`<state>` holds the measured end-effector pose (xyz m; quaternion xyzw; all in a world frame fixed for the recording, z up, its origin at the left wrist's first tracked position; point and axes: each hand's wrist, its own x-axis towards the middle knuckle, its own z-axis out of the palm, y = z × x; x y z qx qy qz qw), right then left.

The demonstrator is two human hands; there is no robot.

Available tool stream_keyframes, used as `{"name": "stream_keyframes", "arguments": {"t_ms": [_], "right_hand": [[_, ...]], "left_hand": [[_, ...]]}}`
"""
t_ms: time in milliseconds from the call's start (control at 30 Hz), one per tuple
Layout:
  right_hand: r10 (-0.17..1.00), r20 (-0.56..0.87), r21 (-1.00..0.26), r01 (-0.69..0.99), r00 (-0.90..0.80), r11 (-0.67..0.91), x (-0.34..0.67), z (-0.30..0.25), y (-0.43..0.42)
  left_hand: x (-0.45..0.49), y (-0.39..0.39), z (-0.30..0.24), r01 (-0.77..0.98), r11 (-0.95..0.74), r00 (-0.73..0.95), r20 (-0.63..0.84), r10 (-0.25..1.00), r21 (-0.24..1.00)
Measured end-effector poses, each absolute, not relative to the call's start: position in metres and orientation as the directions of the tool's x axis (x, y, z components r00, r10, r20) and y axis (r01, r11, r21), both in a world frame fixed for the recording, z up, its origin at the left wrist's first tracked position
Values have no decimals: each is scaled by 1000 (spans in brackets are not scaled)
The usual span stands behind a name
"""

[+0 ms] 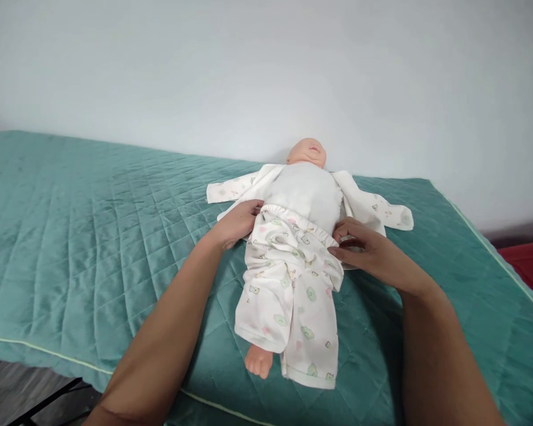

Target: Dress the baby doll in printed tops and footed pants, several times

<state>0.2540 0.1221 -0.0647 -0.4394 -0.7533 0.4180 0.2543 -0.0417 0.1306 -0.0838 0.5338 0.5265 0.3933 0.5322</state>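
A baby doll (pixel 308 186) lies on its back, its head toward the wall. White printed pants (pixel 293 284) cover its legs up to the waist, and one bare foot (pixel 259 361) shows below the left pant leg. The doll's printed jacket (pixel 362 204) lies spread out beneath its white torso. My left hand (pixel 242 222) is at the left end of the waistband, its fingertips partly hidden behind the cloth. At the right end of the waistband, my right hand (pixel 357 242) has its fingers curled and pinched on the pants' edge.
A green quilted cover (pixel 115 236) lies under the doll, with its near edge close below the doll's feet. Behind stands a pale wall (pixel 204 77). Something red (pixel 528 266) is at the far right, and a dark metal leg (pixel 44 405) shows at the lower left.
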Motion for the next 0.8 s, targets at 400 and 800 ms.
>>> {"name": "stream_keyframes", "arguments": {"t_ms": [400,800], "right_hand": [[976,211,-750,631,-54,197,245,-86,132],[994,107,-810,580,7,83,242,-103,147]], "left_hand": [[-37,131,-90,151,26,44,-33,998,988],[-38,139,-96,209,22,183,-61,981,978]]}}
